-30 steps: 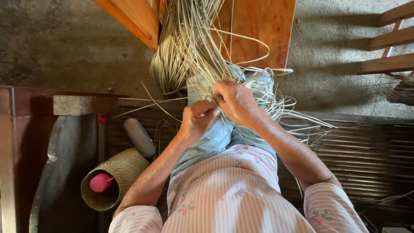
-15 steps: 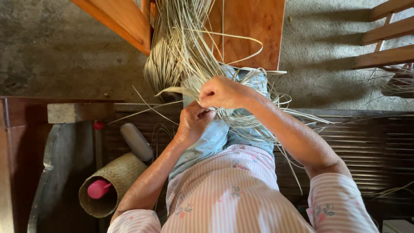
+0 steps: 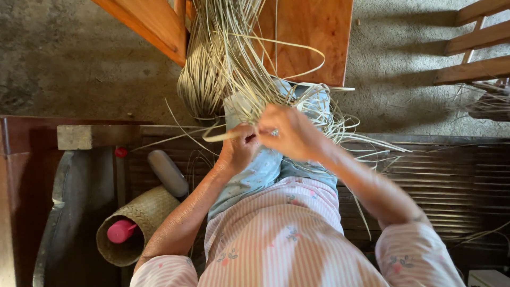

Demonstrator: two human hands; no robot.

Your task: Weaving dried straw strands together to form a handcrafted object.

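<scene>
A thick bundle of pale straw strips (image 3: 223,58) hangs down over my lap and spreads across my light blue trousers (image 3: 265,165). My left hand (image 3: 239,149) pinches one flat strip that sticks out to the left. My right hand (image 3: 292,133), with a ring on one finger, is closed over the strips just beside the left hand. Both hands touch each other at the fingertips. Loose strips (image 3: 361,141) fan out to the right over the bench.
A woven basket (image 3: 133,223) lies on its side at lower left with a pink object (image 3: 121,231) inside. A grey cylinder (image 3: 167,172) lies beside it. Orange wooden boards (image 3: 313,37) stand ahead, a slatted wooden bench (image 3: 451,175) under me, a wooden chair (image 3: 478,42) at right.
My right hand has shifted slightly left and down over the strips, and the strip in my left hand has been pulled out further to the left.
</scene>
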